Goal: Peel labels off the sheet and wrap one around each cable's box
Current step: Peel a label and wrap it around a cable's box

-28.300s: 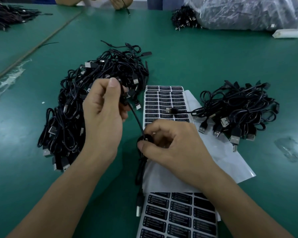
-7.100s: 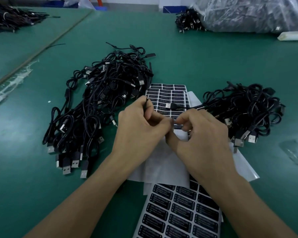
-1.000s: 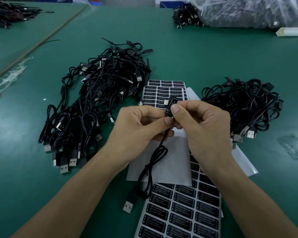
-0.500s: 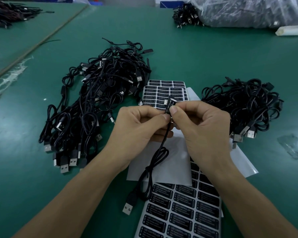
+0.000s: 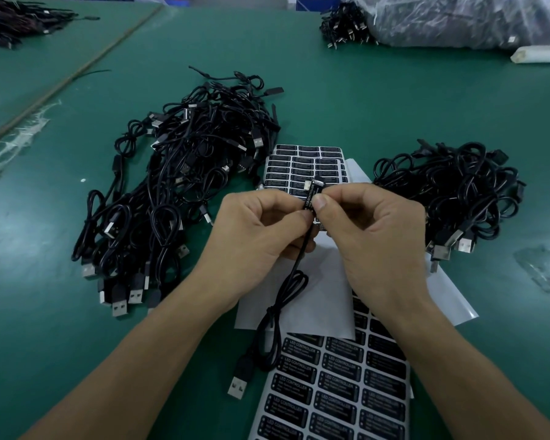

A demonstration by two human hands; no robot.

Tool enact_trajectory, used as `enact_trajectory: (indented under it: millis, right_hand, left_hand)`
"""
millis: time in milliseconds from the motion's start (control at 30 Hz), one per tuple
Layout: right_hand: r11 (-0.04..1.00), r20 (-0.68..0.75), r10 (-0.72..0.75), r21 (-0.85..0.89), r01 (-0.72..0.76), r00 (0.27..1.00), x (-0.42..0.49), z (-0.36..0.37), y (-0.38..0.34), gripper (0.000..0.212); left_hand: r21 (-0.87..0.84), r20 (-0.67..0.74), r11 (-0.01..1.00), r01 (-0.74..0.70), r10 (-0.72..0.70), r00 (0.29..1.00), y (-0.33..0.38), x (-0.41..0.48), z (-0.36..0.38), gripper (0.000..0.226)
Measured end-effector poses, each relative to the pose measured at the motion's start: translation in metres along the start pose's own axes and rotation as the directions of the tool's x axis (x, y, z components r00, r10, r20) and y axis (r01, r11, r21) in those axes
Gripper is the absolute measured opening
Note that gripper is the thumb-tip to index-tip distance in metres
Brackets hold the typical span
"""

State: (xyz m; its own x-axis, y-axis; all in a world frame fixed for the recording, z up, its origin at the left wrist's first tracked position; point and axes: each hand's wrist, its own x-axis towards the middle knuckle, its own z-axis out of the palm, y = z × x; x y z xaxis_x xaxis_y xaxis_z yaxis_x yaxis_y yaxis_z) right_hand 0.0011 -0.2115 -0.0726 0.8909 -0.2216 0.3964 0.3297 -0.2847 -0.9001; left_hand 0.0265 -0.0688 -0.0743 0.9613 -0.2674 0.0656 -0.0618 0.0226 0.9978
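My left hand [image 5: 254, 236] and my right hand [image 5: 372, 236] pinch one cable's small black box [image 5: 312, 194] between thumbs and fingertips, held upright over the table. A black label with white lettering lies around the box. The cable [image 5: 277, 315] hangs down from it in a loop, and its USB plug [image 5: 239, 381] rests on the green table. One label sheet [image 5: 337, 392] lies near me, and a second label sheet [image 5: 308, 168] lies beyond my hands.
A big heap of black cables [image 5: 178, 198] lies to the left and a smaller heap [image 5: 454, 192] to the right. White backing paper [image 5: 318, 300] sits under my hands. A plastic bag [image 5: 464, 20] and more cables [image 5: 343, 27] are at the far edge.
My fingers have shifted slightly on the box, with the right thumb pressing on the label. The cable and plug stay in about the same place.
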Motion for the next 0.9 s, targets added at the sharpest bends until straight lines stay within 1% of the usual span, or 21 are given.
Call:
enact_trajectory:
  millis: [167, 500, 667, 900]
  right_hand:
    - [1.0, 0.008, 0.006, -0.023, -0.005, 1.0, 0.0009, -0.0003, 0.0011, 0.022]
    - [1.0, 0.017, 0.013, -0.019, -0.012, 1.0, 0.0023, -0.0006, 0.0007, 0.023]
    - [1.0, 0.001, 0.018, -0.012, -0.018, 1.0, 0.0021, -0.0003, -0.0006, 0.02]
    - [0.999, -0.04, 0.037, 0.012, -0.037, 0.999, 0.0012, 0.0007, -0.002, 0.021]
  left_hand:
    - [0.016, -0.006, 1.0, -0.023, 0.023, 1.0, -0.0011, 0.0001, -0.0008, 0.019]
    - [-0.026, -0.017, 0.999, -0.028, 0.028, 0.999, -0.0017, 0.0009, -0.0005, 0.019]
    - [-0.038, -0.022, 0.999, -0.024, 0.023, 0.999, -0.0013, 0.0008, 0.0005, 0.021]
    - [-0.079, -0.031, 0.997, -0.01, 0.008, 0.999, -0.002, -0.0016, 0.0055, 0.015]
